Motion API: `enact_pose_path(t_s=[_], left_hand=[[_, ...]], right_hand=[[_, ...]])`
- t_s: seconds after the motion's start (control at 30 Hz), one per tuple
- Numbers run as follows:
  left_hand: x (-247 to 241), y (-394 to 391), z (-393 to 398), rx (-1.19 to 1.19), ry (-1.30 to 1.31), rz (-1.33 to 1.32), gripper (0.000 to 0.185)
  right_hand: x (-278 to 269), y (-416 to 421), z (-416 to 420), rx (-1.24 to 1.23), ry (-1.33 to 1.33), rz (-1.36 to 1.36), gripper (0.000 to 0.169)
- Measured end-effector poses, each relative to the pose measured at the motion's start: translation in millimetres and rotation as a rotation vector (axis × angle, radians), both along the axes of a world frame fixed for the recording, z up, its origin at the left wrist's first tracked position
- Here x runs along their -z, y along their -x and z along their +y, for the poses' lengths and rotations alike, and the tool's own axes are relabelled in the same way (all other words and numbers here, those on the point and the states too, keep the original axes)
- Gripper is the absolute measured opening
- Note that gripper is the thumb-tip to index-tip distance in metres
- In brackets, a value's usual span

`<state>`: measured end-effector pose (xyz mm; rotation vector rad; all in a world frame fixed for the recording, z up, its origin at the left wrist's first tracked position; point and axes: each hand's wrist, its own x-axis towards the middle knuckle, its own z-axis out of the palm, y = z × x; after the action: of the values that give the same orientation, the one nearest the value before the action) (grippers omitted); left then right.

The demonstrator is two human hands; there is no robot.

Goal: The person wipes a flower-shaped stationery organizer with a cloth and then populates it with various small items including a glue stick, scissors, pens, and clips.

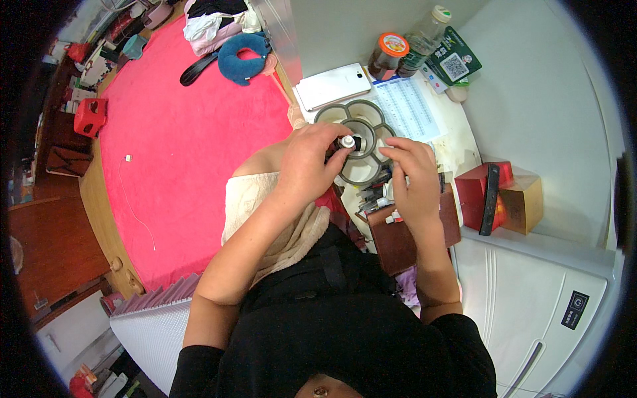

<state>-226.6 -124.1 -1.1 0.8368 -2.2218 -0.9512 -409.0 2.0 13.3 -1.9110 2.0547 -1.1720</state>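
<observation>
Between the fingers and thumb of my left hand (312, 158) is a small bottle with a white top (347, 142), held above the round middle cup of a grey compartment tray (361, 106). Its lower part is hidden by my fingers. My right hand (414, 174) is at the tray's right side, fingers apart and bent, holding nothing that I can see. Below the tray, pens and small tubes (371, 196) lie in a jumble beside a brown box or case (393, 239), partly behind my right wrist.
A white smartphone (333, 86), a printed sheet (408, 107), an orange-lidded jar (388, 57) and a plastic bottle (423, 42) are behind the tray. Red and gold boxes (520, 199) stand at right with a black remote (489, 199). A blue neck pillow (231, 62) lies on the pink bedcover (184, 139).
</observation>
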Motion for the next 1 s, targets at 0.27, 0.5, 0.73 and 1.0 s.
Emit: enact_pose_path(t_s=[0.27, 0.5, 0.73, 1.0], left_hand=[[-4, 0, 11, -0.053, -0.05, 0.119, 0.042], [-7, -15, 39, -0.134, -0.031, 0.174, 0.044], [1, -37, 78, -0.069, -0.006, 0.107, 0.038], [4, -40, 95, -0.044, -0.098, 0.203, 0.032]], right_hand=[[-2, 30, 37, 0.139, -0.065, 0.094, 0.025], [4, 47, 74, 0.14, -0.284, 0.137, 0.032], [10, 37, 60, 0.024, -0.277, 0.206, 0.046], [8, 46, 53, -0.077, -0.308, 0.248, 0.026]])
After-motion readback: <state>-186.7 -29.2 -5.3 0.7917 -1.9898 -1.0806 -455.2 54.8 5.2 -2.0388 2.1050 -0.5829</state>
